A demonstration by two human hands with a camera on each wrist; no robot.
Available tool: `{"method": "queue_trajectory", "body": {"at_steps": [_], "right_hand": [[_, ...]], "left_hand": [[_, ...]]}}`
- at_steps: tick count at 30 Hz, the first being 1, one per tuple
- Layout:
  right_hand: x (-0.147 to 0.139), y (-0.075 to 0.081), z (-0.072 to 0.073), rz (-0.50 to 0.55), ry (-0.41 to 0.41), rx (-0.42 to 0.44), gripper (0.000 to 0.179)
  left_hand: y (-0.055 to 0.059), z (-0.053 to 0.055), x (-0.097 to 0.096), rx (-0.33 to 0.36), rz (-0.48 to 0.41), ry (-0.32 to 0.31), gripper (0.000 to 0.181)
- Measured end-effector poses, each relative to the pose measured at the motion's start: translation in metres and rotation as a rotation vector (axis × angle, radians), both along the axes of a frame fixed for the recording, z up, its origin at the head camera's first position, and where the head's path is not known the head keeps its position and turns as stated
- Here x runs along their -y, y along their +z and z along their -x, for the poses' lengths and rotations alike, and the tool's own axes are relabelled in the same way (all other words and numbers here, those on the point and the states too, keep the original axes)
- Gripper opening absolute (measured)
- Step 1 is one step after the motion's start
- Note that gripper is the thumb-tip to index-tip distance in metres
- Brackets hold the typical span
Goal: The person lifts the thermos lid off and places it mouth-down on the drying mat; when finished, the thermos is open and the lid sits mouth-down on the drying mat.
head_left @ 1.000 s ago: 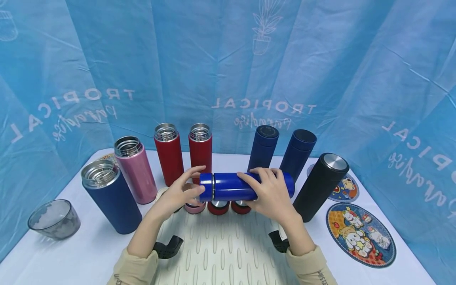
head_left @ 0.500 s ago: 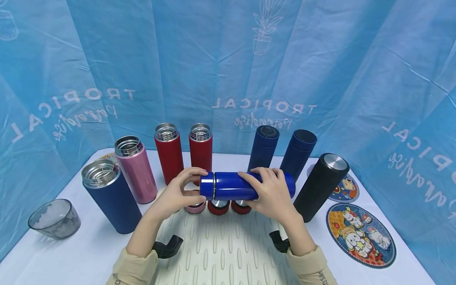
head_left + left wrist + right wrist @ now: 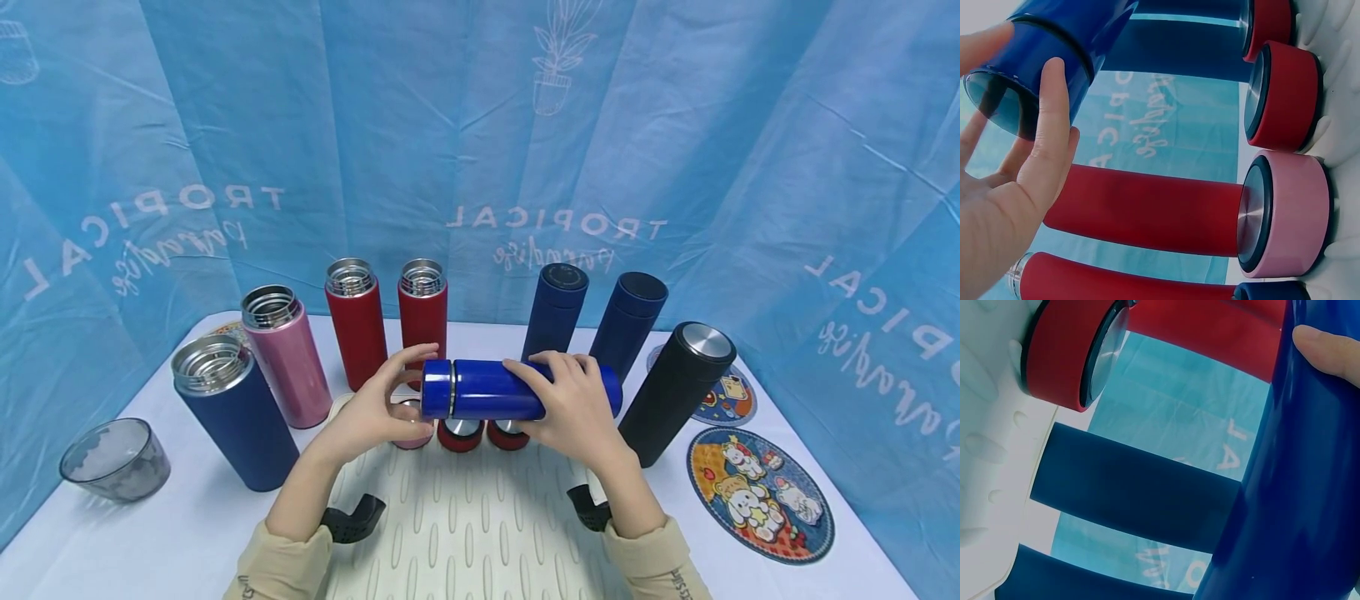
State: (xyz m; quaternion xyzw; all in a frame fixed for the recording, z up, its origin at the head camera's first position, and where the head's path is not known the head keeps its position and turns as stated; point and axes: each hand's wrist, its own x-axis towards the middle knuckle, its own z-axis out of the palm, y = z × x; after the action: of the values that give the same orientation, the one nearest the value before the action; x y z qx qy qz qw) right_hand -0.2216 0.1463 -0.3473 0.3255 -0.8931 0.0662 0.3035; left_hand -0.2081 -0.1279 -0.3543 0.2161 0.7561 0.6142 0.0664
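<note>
Left hand (image 3: 375,412) fingers round cap (image 3: 437,390); right hand (image 3: 572,407) grips blue bottle (image 3: 489,390); left wrist view alone shows cap's glossy end (image 3: 1007,115)

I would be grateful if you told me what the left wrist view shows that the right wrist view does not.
Only the left wrist view shows the left hand, a pink lid and a navy lid. Only the right wrist view shows part of the right hand. Both show the glossy blue bottle, a red lid, a red bottle and the curtain.
</note>
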Motion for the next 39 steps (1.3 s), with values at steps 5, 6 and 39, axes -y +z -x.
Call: {"method": "queue_trajectory", "body": {"at_steps": [5,6,39], "right_hand": [[-0.0002,-0.0003,0.0,0.008,0.002,0.003,0.078],[-0.0003,-0.0004,-0.0001,0.008,0.003,0.002,0.078],[-0.0001,0.0007,0.0003,0.153,-0.095,0.033,0.084]], "left_hand": [[-0.0007,0.0007,-0.0001,-0.064,0.015,-0.007,0.076],[-0.0007,0.0008,-0.0002,-0.079,0.018,-0.002,0.074],[0.0018,0.0018,0.0055,0.005,-0.038,0.195,0.06]]}}
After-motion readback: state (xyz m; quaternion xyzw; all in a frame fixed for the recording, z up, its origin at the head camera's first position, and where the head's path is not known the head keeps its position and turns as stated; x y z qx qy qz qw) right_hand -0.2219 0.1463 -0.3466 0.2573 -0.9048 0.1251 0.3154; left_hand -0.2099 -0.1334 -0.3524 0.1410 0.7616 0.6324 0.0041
